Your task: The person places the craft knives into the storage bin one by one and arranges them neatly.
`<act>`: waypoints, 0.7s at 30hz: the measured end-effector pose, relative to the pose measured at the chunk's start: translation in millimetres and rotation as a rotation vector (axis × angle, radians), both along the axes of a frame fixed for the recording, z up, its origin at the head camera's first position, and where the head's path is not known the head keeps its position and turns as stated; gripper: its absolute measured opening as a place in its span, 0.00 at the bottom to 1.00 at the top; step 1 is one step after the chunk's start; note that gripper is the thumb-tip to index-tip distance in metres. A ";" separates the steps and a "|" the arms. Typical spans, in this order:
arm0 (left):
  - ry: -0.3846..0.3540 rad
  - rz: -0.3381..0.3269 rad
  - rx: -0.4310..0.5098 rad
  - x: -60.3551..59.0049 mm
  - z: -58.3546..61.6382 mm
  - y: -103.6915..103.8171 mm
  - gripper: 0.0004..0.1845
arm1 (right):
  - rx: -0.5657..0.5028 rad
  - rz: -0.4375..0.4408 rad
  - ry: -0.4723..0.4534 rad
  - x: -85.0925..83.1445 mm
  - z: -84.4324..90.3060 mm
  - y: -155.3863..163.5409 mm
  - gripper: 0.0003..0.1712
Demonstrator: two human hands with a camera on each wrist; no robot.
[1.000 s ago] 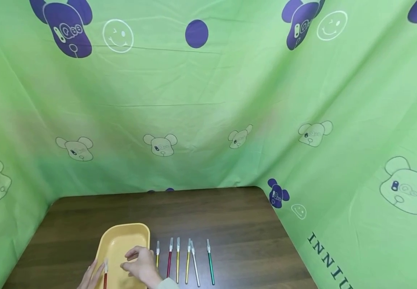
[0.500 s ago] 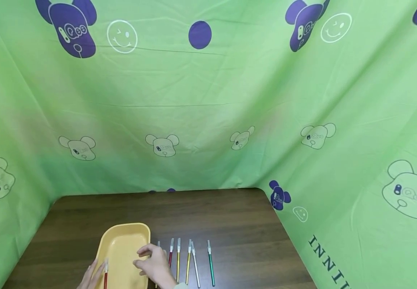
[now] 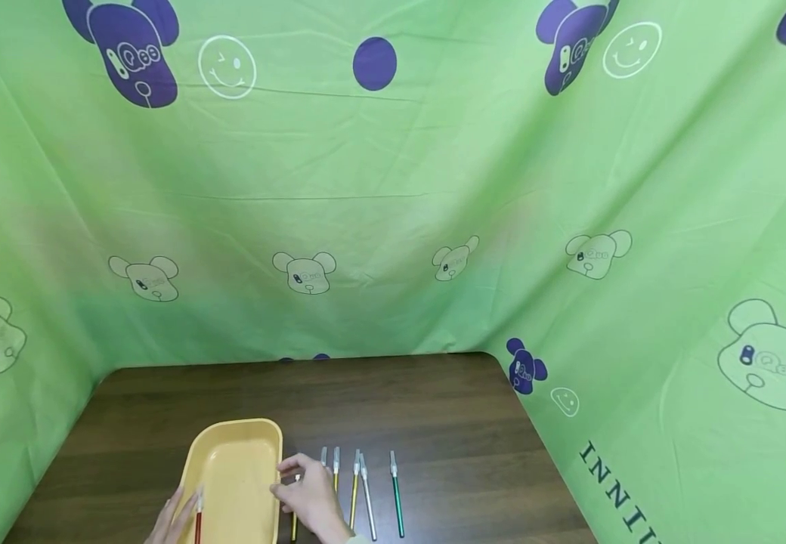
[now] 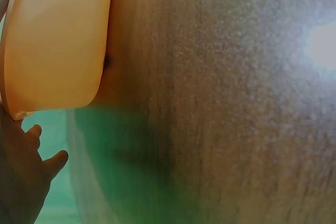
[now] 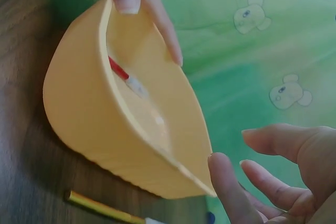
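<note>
My left hand (image 3: pixel 165 523) grips the left wall of a yellow plastic tray (image 3: pixel 239 422), fingers on both sides of its rim. In the left wrist view that hand (image 4: pixel 23 177) touches the tray's edge. Inside the tray lies a slim red pen-shaped tool (image 3: pixel 198 527) with a pale cap, perhaps a craft knife. My right hand (image 3: pixel 310 495) hovers at the tray's right rim, thumb and fingers loosely parted, holding nothing. Below it on the table lies a gold-handled tool (image 5: pixel 100 205) of the same kind, partly hidden.
Right of the tray, more capped tools lie in a rough row: a gold one (image 3: pixel 354 491), a silver one (image 3: pixel 369 499) touching or nearly touching it, and a green one (image 3: pixel 397 499). Green printed cloth (image 3: pixel 379 189) borders the dark wooden table (image 3: pixel 366 393).
My right hand has moved right, from over the tray's inside to its right rim and the row of tools. My left hand and the tray stay in place.
</note>
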State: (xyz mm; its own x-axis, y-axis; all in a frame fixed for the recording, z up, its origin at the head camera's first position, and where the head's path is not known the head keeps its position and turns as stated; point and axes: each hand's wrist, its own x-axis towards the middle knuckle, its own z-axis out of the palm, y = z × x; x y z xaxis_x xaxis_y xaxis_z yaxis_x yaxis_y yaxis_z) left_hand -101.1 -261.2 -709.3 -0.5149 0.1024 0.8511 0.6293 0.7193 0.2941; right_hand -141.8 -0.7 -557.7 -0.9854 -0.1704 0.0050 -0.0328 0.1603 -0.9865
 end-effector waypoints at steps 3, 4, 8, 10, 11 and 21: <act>0.028 0.016 -0.026 -1.4 0.7 -1.0 0.43 | 0.014 -0.016 0.014 0.0 -1.0 5.2 0.11; 0.040 0.027 -0.035 -1.8 0.7 -1.3 0.43 | 0.012 -0.020 0.012 0.1 -1.1 7.2 0.11; 0.068 0.045 -0.043 -3.3 -0.4 -2.5 0.42 | 0.000 -0.031 0.003 0.7 -2.1 16.0 0.11; 0.075 0.046 -0.040 -3.6 -1.2 -2.9 0.42 | -0.006 -0.035 -0.002 1.0 -1.8 20.0 0.12; 0.074 0.040 -0.036 -3.7 -1.4 -3.1 0.42 | -0.004 -0.036 -0.002 0.9 -2.0 22.0 0.12; 0.072 -0.013 -0.023 -5.5 -4.8 -2.3 0.42 | 0.006 -0.064 -0.022 -2.7 -6.9 43.6 0.13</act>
